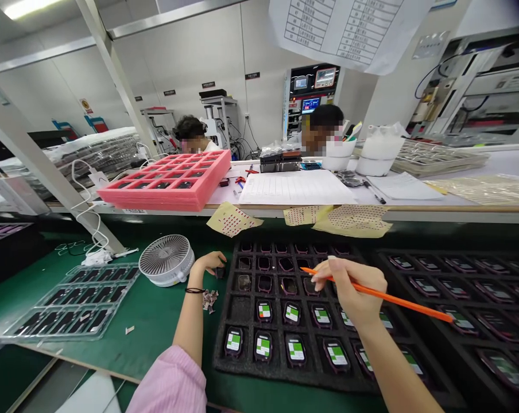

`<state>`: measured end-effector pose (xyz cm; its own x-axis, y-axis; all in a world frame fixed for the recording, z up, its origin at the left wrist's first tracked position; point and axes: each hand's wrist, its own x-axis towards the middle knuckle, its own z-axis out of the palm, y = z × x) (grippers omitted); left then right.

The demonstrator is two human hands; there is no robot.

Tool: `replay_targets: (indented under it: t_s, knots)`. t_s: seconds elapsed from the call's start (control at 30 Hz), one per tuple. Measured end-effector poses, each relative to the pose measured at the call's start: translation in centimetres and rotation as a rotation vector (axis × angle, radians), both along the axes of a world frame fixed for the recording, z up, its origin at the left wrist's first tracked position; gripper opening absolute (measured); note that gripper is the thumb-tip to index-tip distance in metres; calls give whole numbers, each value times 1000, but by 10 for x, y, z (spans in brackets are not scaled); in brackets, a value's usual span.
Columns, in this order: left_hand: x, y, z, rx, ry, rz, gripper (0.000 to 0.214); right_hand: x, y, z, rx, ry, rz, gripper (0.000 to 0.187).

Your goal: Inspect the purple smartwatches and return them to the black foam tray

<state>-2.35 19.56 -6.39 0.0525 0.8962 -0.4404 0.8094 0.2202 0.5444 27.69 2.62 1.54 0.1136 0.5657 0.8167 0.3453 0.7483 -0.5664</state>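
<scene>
My right hand [349, 289] pinches a long orange stylus [384, 295], its tip reaching over the upper cells of a black foam tray [237, 310]. The lower rows of that tray hold small dark devices [295, 350] with green-and-white labelled screens. Upper-row cells hold darker pieces with no labels showing. My left hand [208, 263] lies at the tray's upper left edge, fingers curled over a small dark piece [219, 273]. Little of that piece shows behind my fingers. A small heap of scrap strips [209, 299] lies on the green mat beside my left wrist.
A second black tray [457, 281] of devices adjoins on the right. On the left stand a white desk fan [166, 260] and a transparent tray [72, 301]. Yellow sticker sheets [352, 221] overhang the shelf edge behind, which carries a pink foam tray [165, 180]. Two co-workers sit beyond.
</scene>
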Motion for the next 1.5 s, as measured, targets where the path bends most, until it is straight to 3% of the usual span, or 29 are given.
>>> replay_targets:
  t_s: [0.13,0.27,0.3,0.37,0.43,0.5,0.57,0.67,0.77,0.83,0.97,1.07,1.2,1.33,1.5]
  knots:
    - [2,-2,7,60,73,-30,20,-3,9,0,-134,-188,-18,46]
    - [21,-31,45,263,9,-158,23,-8,24,-13,-369,-444,-24,53]
    - [30,-43,56,325,-57,-247,28,-10,28,-17,-447,-508,-32,53]
    - [54,-70,74,479,-278,-557,43,-14,33,-26,-583,-633,-66,50]
    - [80,-94,84,546,-374,-778,65,-19,37,-32,-656,-744,-101,45]
    - [105,-111,84,603,-348,-871,65,-23,38,-36,-645,-831,-80,32]
    - [123,-120,79,669,-318,-904,46,-26,39,-37,-583,-891,-43,18]
    - [132,-120,74,766,-373,-858,35,-23,38,-33,-598,-901,-43,19]
    - [124,-111,75,848,-394,-600,37,-10,37,-22,-723,-775,-7,23]
    - [116,-102,75,809,-243,-472,38,4,37,-14,-762,-660,8,29]
    - [111,-80,56,551,207,-556,31,37,45,-10,-739,-471,-136,21]
    - [116,-70,34,443,307,-647,26,61,55,-17,-671,-391,-310,17]
    - [134,-67,28,537,181,-681,21,84,66,-29,-544,-313,-426,15]
    - [172,-55,46,776,-202,-672,24,88,72,-34,-414,-289,-469,19]
    - [230,-27,62,933,-425,-505,32,85,73,-34,-340,-259,-448,24]
